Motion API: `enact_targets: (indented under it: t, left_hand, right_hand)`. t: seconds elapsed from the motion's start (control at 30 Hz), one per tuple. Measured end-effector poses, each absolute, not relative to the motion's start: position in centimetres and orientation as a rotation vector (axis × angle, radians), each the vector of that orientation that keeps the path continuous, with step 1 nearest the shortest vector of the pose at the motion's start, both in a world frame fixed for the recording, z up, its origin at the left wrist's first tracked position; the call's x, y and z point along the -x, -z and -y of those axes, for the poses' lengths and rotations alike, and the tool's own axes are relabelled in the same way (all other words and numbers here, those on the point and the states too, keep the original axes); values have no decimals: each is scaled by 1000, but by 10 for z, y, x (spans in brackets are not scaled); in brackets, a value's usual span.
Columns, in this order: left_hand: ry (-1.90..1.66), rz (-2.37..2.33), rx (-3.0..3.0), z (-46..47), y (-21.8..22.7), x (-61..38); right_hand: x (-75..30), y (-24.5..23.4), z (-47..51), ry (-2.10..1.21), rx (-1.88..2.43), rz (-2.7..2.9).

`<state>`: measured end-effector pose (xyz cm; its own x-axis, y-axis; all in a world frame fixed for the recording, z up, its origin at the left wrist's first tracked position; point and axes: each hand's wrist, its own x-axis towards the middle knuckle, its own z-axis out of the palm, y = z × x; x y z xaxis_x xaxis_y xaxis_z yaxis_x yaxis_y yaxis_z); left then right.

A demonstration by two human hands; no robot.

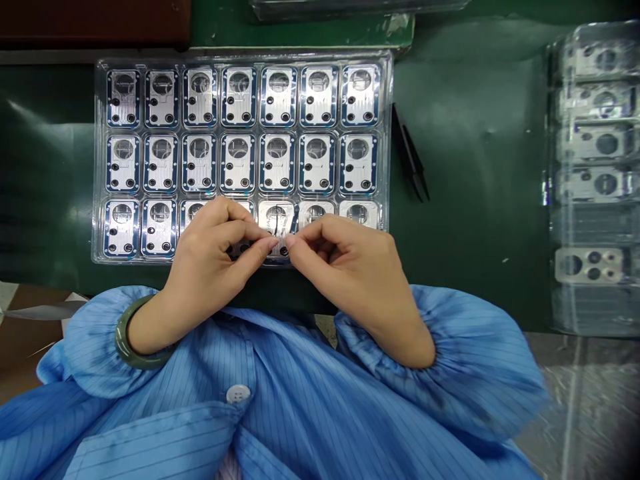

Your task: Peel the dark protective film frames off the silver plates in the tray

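A clear plastic tray (243,131) holds rows of silver metal plates, each with a large round opening and smaller dark holes. Most plates have a dark blue border; the right-hand ones in the front row, such as this plain plate (358,212), show bare silver edges. Over a front-row plate (270,212), my left hand (213,250) and my right hand (350,267) pinch a thin dark blue strip (295,215) between thumbs and forefingers. Its full outline is partly hidden by the fingers. My hands cover some neighbouring front-row plates.
Black tweezers (411,157) lie on the green mat (475,167) right of the tray. A second clear tray (590,220) with silver parts stands at the far right. Behind are a brown box (95,23) and another clear tray's edge (350,7).
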<state>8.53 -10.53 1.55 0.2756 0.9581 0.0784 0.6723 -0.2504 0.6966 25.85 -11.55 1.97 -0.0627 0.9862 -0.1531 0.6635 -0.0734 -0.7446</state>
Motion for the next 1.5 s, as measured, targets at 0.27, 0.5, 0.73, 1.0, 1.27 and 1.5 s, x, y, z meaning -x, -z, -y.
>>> enact_targets:
  t: [0.27,0.5,0.73,1.0,1.27,1.5]
  left_hand:
    - [-695,-1462,-2006,105,-16,-87]
    - [-695,-1450,-2021,105,-15,-86]
    - [-689,-1458,-2022,105,-14,-86]
    - [-708,-1454,-2024,105,-13,-87]
    - [-706,-1449,-2019,105,-12,-86]
    - [-712,-1430,-2069,105,-11,-84]
  right_hand:
    - [-258,-20,116,-943,1779,1781]
    - [-257,-20,115,-946,1785,1778]
    - [-256,-20,115,-918,1779,1779]
    - [-256,-19,116,-908,1790,1782]
    - [-258,-20,115,-912,1778,1819]
    - [-271,-19,111,-1040,1617,1940]
